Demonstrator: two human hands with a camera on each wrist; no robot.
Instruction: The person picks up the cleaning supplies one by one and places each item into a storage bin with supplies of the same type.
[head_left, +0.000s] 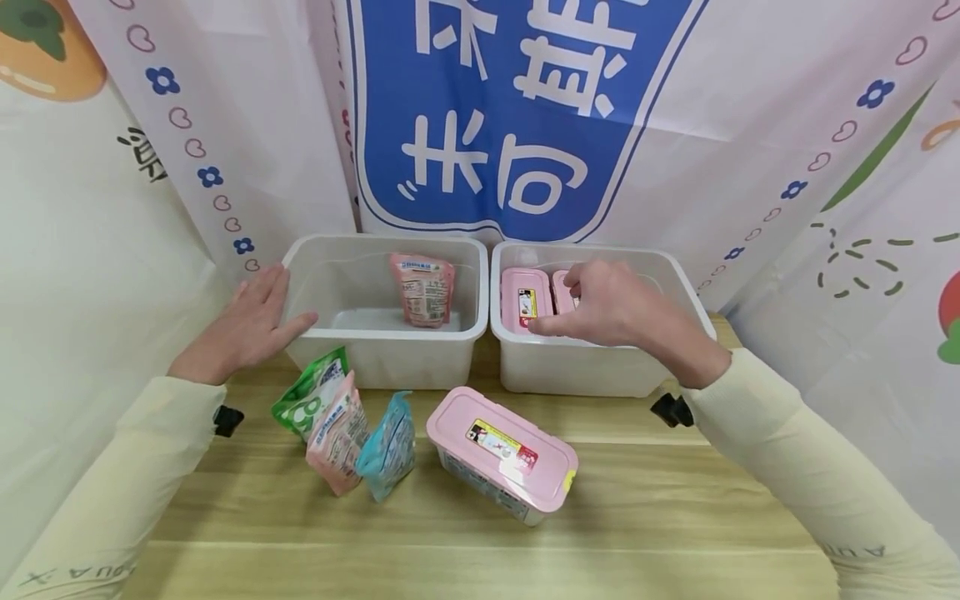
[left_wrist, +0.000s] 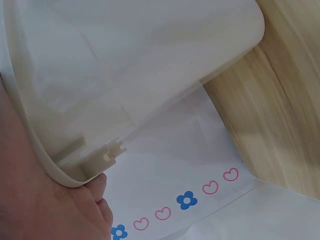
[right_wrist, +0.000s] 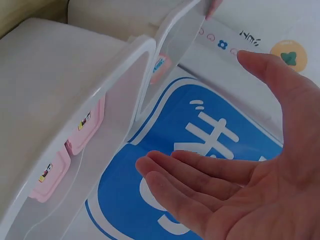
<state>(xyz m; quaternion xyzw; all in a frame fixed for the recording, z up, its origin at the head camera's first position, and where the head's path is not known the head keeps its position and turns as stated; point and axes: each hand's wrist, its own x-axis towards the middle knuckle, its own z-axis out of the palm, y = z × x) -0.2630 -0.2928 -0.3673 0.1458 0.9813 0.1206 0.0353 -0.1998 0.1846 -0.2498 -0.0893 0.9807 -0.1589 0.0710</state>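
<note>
My left hand (head_left: pixel 243 325) rests on the left end rim of the left white bin (head_left: pixel 390 367); in the left wrist view, the palm lies against this rim (left_wrist: pixel 37 145). A pink pouch (head_left: pixel 426 292) stands inside that bin. My right hand (head_left: pixel 611 304) hovers over the right white bin (head_left: pixel 577 367), holding nothing. The right wrist view shows its fingers (right_wrist: pixel 190 175) nearly straight and the thumb spread apart. Below it, two pink-lidded boxes lie side by side, one at left (head_left: pixel 517 287) and another (head_left: pixel 562 287) partly hidden by the hand.
A third pink-lidded box (head_left: pixel 502 450) sits on the wooden table (head_left: pixel 637 517), in front of the bins. Left of it stand a blue pouch (head_left: pixel 388 450), a pink pouch (head_left: pixel 339 442) and a green pouch (head_left: pixel 311 392). Printed cloth (head_left: pixel 262 108) hangs behind and at both sides.
</note>
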